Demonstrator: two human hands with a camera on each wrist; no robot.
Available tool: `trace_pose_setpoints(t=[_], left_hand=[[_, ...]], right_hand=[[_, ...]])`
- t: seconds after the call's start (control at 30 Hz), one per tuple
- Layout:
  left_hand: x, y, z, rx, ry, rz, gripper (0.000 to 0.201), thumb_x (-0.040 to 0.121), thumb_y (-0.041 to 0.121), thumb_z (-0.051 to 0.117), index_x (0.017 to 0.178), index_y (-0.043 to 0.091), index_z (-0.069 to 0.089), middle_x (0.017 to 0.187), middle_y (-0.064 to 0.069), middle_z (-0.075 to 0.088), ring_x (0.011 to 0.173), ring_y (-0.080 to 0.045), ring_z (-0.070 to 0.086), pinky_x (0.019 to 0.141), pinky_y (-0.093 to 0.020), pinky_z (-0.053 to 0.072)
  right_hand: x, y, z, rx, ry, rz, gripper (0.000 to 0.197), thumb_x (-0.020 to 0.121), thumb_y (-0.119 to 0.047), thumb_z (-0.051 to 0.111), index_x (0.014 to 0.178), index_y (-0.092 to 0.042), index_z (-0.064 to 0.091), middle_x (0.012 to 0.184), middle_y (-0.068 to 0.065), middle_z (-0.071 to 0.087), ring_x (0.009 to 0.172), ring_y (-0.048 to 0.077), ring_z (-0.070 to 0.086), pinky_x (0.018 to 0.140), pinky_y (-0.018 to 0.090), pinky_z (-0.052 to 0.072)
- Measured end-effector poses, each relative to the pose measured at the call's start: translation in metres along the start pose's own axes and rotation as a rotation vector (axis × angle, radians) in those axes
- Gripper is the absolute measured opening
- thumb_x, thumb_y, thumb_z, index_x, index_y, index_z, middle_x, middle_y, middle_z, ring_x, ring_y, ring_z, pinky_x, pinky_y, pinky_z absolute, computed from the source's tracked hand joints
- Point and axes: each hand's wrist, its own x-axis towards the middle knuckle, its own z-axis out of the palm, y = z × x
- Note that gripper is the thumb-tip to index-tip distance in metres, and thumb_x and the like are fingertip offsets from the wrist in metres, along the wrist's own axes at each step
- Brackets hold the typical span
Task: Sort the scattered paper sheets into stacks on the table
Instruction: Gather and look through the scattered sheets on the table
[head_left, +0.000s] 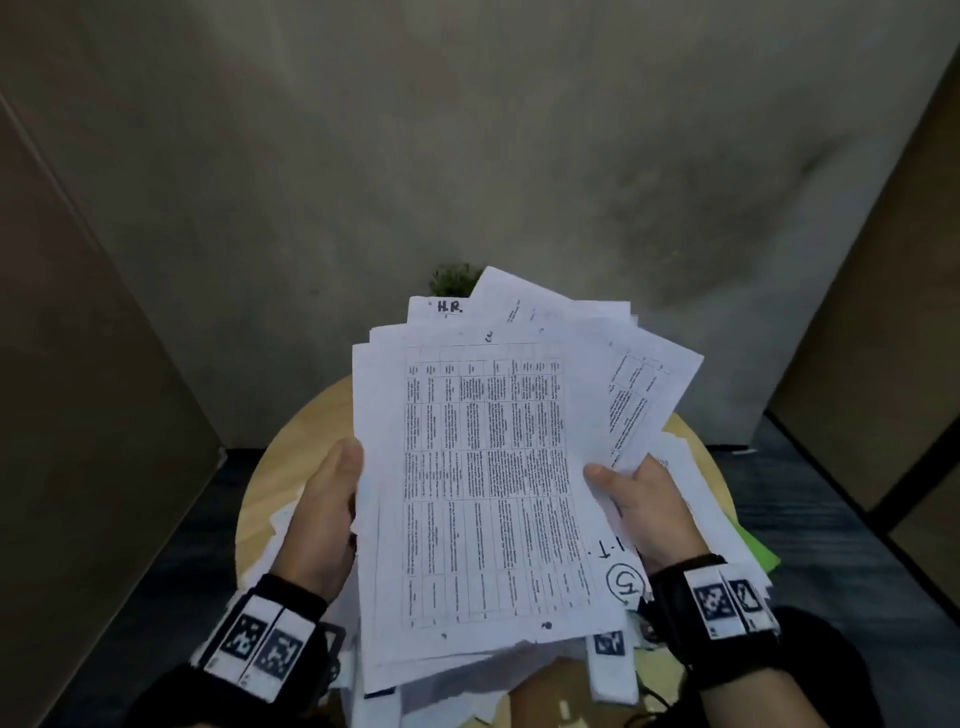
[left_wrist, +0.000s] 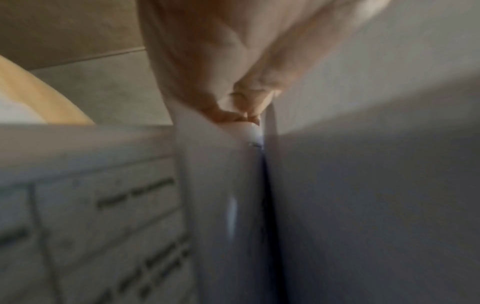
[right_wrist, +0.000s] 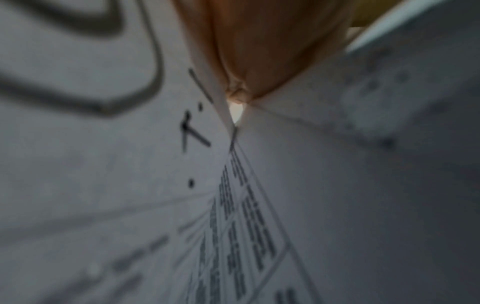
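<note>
We hold the sheaf (head_left: 483, 467) up over the round wooden table (head_left: 291, 457), long axis running away from us. Left hand (head_left: 324, 514) grips its left edge; right hand (head_left: 644, 512) grips the right edge, thumb on top, and sits nearer the sheets fanning out far right. We judge the right hand peels next. Top sheet: thin white paper, printed grid, "I.T." inked near the right thumb. More loose sheets (head_left: 717, 519) lie below on the table. Sheaf edges ragged, unaligned.
</note>
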Motion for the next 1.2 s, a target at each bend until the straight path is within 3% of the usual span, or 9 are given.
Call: trace_pose_setpoints(t=[0.07, 0.2, 0.4, 0.5, 0.67, 0.83, 0.93, 1.07, 1.2], left_hand=[[-0.004, -0.005, -0.003, 0.173, -0.072, 0.097, 0.053, 0.082, 0.036, 0.070, 0.128, 0.015, 0.055, 0.120, -0.002, 0.068, 0.110, -0.021, 0.065, 0.089, -0.039, 0.053], [-0.005, -0.011, -0.003, 0.352, 0.066, 0.147, 0.034, 0.087, -0.002, 0.064, 0.118, 0.013, 0.063, 0.107, 0.003, 0.071, 0.100, -0.015, 0.067, 0.088, -0.039, 0.054], [-0.012, -0.025, 0.010, 0.283, 0.184, 0.132, 0.026, 0.086, -0.006, 0.062, 0.104, 0.012, 0.068, 0.098, -0.001, 0.071, 0.094, -0.022, 0.067, 0.088, -0.046, 0.053], [-0.015, -0.031, 0.015, 0.230, 0.235, 0.102, 0.024, 0.086, -0.003, 0.064, 0.094, 0.020, 0.068, 0.096, -0.005, 0.072, 0.093, -0.026, 0.068, 0.089, -0.050, 0.053], [-0.013, -0.029, 0.013, 0.192, 0.285, 0.133, 0.016, 0.086, 0.000, 0.065, 0.095, 0.012, 0.069, 0.098, -0.008, 0.073, 0.095, -0.027, 0.068, 0.090, -0.055, 0.052], [-0.022, -0.033, 0.005, 0.179, 0.161, 0.179, 0.052, 0.083, -0.004, 0.068, 0.127, 0.015, 0.049, 0.120, 0.001, 0.064, 0.110, -0.009, 0.062, 0.089, -0.031, 0.052], [-0.026, -0.047, 0.009, 0.259, 0.156, 0.117, 0.043, 0.090, -0.003, 0.059, 0.113, 0.030, 0.047, 0.112, 0.012, 0.060, 0.105, 0.000, 0.060, 0.085, -0.025, 0.049], [-0.022, -0.053, 0.017, 0.305, 0.261, 0.130, 0.035, 0.097, 0.001, 0.047, 0.105, 0.035, 0.046, 0.106, 0.015, 0.058, 0.108, -0.018, 0.057, 0.096, -0.038, 0.045], [-0.017, -0.036, 0.022, 0.237, 0.310, 0.230, 0.035, 0.100, 0.006, 0.042, 0.104, 0.040, 0.045, 0.108, 0.016, 0.060, 0.106, -0.005, 0.058, 0.093, -0.036, 0.047]], right_hand=[[-0.003, -0.007, 0.005, -0.030, 0.034, -0.045, 0.036, 0.092, 0.002, 0.053, 0.123, -0.014, 0.057, 0.111, -0.004, 0.070, 0.099, 0.006, 0.067, 0.085, 0.022, 0.051], [-0.005, -0.010, 0.007, -0.151, 0.043, -0.070, 0.035, 0.087, 0.002, 0.060, 0.118, -0.015, 0.062, 0.108, -0.005, 0.071, 0.099, 0.010, 0.068, 0.090, 0.031, 0.051], [-0.011, 0.004, 0.006, -0.118, 0.156, 0.006, 0.011, 0.082, 0.001, 0.067, 0.082, -0.010, 0.066, 0.067, -0.006, 0.070, 0.063, 0.007, 0.067, 0.059, 0.017, 0.051], [-0.016, 0.021, 0.013, -0.088, 0.251, 0.012, 0.022, 0.081, -0.007, 0.070, 0.067, 0.002, 0.056, 0.056, 0.021, 0.052, 0.053, 0.021, 0.053, 0.062, 0.030, 0.045], [-0.018, 0.011, 0.022, -0.065, 0.216, -0.088, 0.014, 0.086, -0.006, 0.066, 0.099, 0.000, 0.068, 0.086, -0.001, 0.074, 0.080, 0.010, 0.071, 0.078, 0.028, 0.055], [-0.019, 0.026, 0.029, -0.004, 0.143, -0.059, 0.043, 0.081, -0.001, 0.067, 0.121, -0.011, 0.057, 0.110, 0.003, 0.071, 0.104, 0.020, 0.067, 0.090, 0.038, 0.052], [-0.020, 0.042, 0.039, -0.057, 0.155, 0.001, 0.033, 0.083, -0.006, 0.065, 0.111, -0.020, 0.057, 0.104, 0.001, 0.070, 0.101, 0.025, 0.066, 0.087, 0.044, 0.053], [-0.022, 0.034, 0.050, -0.174, 0.185, -0.049, 0.026, 0.091, -0.004, 0.057, 0.114, -0.015, 0.058, 0.094, -0.012, 0.064, 0.087, 0.007, 0.062, 0.065, 0.015, 0.045], [-0.020, 0.015, 0.053, -0.100, 0.196, -0.136, 0.029, 0.091, -0.003, 0.056, 0.118, -0.015, 0.056, 0.102, -0.004, 0.067, 0.094, 0.008, 0.064, 0.075, 0.022, 0.051]])
